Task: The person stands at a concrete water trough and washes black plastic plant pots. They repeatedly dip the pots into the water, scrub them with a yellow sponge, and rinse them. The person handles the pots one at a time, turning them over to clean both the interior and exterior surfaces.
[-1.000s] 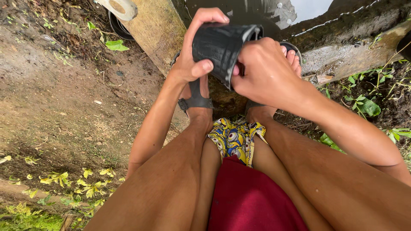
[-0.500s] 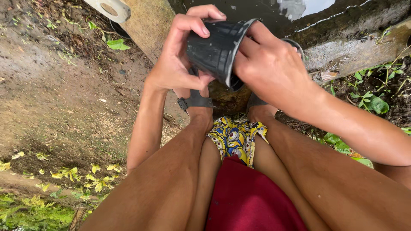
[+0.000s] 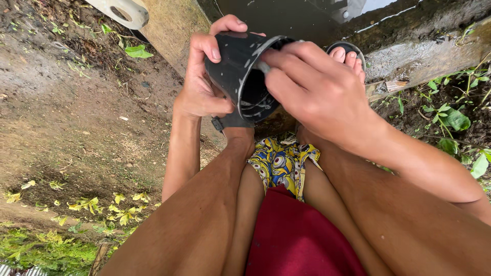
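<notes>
A black plastic pot point(image 3: 240, 71) is tipped on its side, its mouth turned toward me and to the right. My left hand point(image 3: 204, 82) grips its outer wall, thumb underneath and fingers over the top. My right hand point(image 3: 317, 94) rests on the rim with its fingertips reaching inside the pot. The pot's inside looks wet and speckled. I am squatting, with my bare knees below the pot and my toes in a dark sandal point(image 3: 350, 53) behind my right hand.
Dark water point(image 3: 286, 18) fills a channel ahead, edged by a wet concrete ledge point(image 3: 424, 61). Bare muddy ground point(image 3: 76, 117) lies to the left with small yellow-green weeds. A pale pipe end point(image 3: 123, 10) sits at top left. Green plants point(image 3: 452, 120) grow on the right.
The pot has been turned so its open mouth faces me more. My right hand's fingers have moved from the rim's outside into the pot.
</notes>
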